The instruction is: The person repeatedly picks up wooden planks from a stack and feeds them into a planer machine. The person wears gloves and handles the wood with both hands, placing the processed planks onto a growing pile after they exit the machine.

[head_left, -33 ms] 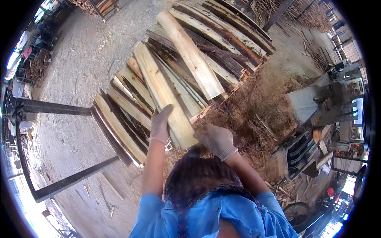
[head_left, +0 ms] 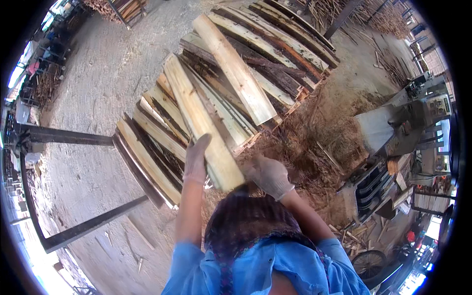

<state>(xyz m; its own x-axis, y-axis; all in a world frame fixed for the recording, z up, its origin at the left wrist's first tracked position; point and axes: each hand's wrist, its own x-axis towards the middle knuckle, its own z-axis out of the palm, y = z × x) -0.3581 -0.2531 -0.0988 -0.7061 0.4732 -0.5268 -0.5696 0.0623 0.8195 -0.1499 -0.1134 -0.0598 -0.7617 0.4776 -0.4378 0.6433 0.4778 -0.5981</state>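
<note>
My left hand (head_left: 196, 158), in a pale work glove, grips the left edge of a long, pale sawn board (head_left: 199, 113), thumb on its upper face. The board's near end is close to my body, and its far part lies over a row of rough wooden slabs (head_left: 162, 125) with bark edges. My right hand (head_left: 270, 178), gloved too, is just right of the board's near end, with a small gap between them. Its fingers look bent but are smeared, so what they hold, if anything, cannot be made out. Another pale board (head_left: 236, 69) lies on top of the slabs.
Sawdust and bark scraps (head_left: 305, 147) cover the ground to the right of the slabs. Further right stands a machine (head_left: 376, 184) with dark ribbed parts. A metal frame (head_left: 93, 223) sticks out at left. Stacked sticks (head_left: 388, 19) lie at the far right.
The board has slid slightly toward me, its near end now lower. My right hand has come slightly away from the board's end, to the right. My left hand has shifted a little with the board.
</note>
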